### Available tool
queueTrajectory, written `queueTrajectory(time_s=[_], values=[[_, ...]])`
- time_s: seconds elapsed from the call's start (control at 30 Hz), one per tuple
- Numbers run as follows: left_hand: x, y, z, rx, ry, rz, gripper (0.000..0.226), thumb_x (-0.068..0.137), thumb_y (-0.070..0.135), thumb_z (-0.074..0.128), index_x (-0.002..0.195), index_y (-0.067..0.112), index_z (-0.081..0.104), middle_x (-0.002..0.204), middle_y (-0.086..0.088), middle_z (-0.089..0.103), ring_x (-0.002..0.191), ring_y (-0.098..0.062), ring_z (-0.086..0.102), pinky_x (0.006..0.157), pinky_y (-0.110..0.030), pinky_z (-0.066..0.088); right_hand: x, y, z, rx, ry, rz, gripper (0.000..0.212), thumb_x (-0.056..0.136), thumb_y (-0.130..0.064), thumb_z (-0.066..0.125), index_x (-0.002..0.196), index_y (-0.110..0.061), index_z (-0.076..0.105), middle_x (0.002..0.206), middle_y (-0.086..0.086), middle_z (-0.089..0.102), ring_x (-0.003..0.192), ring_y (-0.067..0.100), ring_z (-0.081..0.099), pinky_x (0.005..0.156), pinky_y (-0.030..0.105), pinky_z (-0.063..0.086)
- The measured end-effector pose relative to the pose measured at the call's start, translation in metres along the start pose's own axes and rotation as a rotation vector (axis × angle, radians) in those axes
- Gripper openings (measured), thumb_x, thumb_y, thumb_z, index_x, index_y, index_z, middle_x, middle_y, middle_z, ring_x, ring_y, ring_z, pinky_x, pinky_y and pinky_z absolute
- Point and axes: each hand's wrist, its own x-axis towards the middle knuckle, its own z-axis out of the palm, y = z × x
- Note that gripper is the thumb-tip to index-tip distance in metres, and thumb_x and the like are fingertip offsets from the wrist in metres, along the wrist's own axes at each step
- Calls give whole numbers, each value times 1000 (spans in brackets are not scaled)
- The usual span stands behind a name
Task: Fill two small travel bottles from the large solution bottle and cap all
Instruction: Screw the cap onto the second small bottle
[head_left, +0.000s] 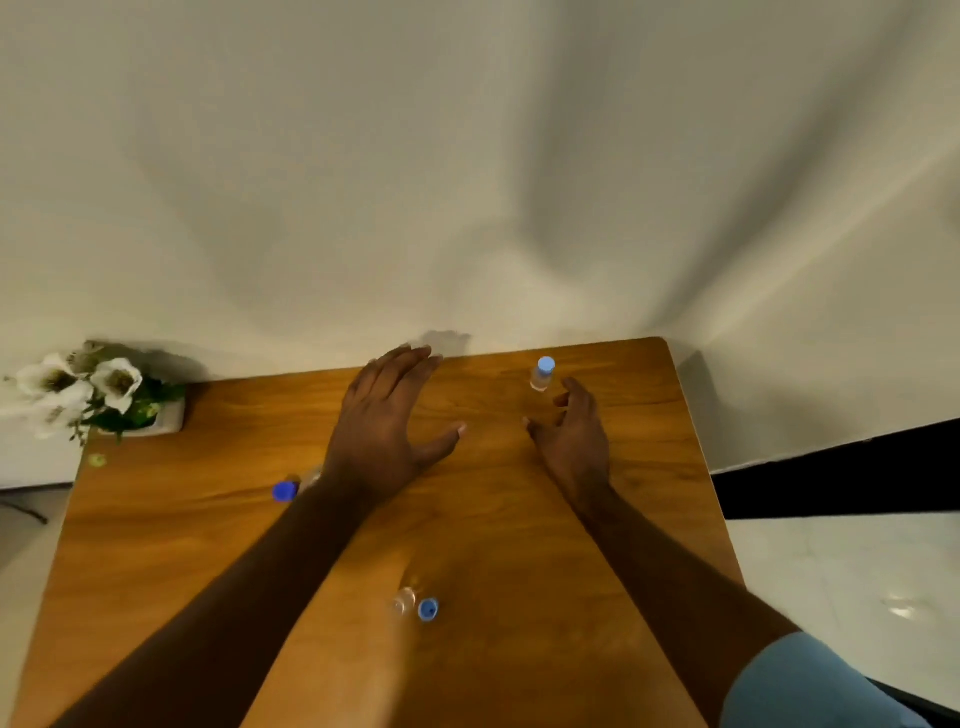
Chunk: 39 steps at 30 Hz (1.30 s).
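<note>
A clear bottle with a light blue cap (543, 373) stands upright near the far right of the wooden table (649, 467). My right hand (574, 436) hovers just in front of it, fingers spread, holding nothing. My left hand (387, 415) is raised over the table's middle, palm down and fingers apart, empty. A small clear bottle (404, 601) stands uncapped near the front, with a blue cap (428, 609) lying beside it. Another clear bottle with a dark blue cap (284, 490) lies partly hidden behind my left forearm.
A white pot of white flowers (104, 395) sits at the table's far left corner. A pale wall rises directly behind the table. The table's right edge drops to a white floor with a dark baseboard (831, 478).
</note>
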Motion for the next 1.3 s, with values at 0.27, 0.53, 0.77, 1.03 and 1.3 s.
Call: queueTrajectory(time_s=[0.27,0.53,0.77,1.03,1.3], values=[[-99,-4,-11,-257,56,213,56,90,41,71,137,12,61,136,-7,62,128,-13,51,109,-12,31,-132,4,31,-58,-423,-146,58,86,-41,73,137,-26,51,121,-6,59,95,7,56,77,23,45],[-193,-34,17,-503,-244,-114,68,83,48,79,142,24,54,129,18,50,112,15,48,90,-5,40,-199,13,73,-279,-532,-207,75,71,-42,85,136,-21,53,130,-1,54,114,22,58,88,35,51],[-194,-54,62,-464,-347,-256,81,75,37,88,145,28,50,144,8,51,131,-7,46,110,-28,41,-210,17,92,-207,-332,-216,39,84,-37,73,120,-27,63,116,-5,58,99,15,59,76,28,48],[-192,-57,83,-527,-288,-294,42,79,25,86,119,20,73,122,4,72,113,-13,65,101,-40,54,-216,17,89,-76,-265,-220,21,87,-29,70,109,-26,69,104,-9,64,88,4,59,71,12,43],[-185,-40,44,-751,-194,-362,35,76,9,88,108,15,76,106,1,76,101,-11,73,87,-31,63,-221,-16,44,162,-179,-194,34,83,-14,74,117,-19,71,108,-9,72,91,-5,66,77,10,51]])
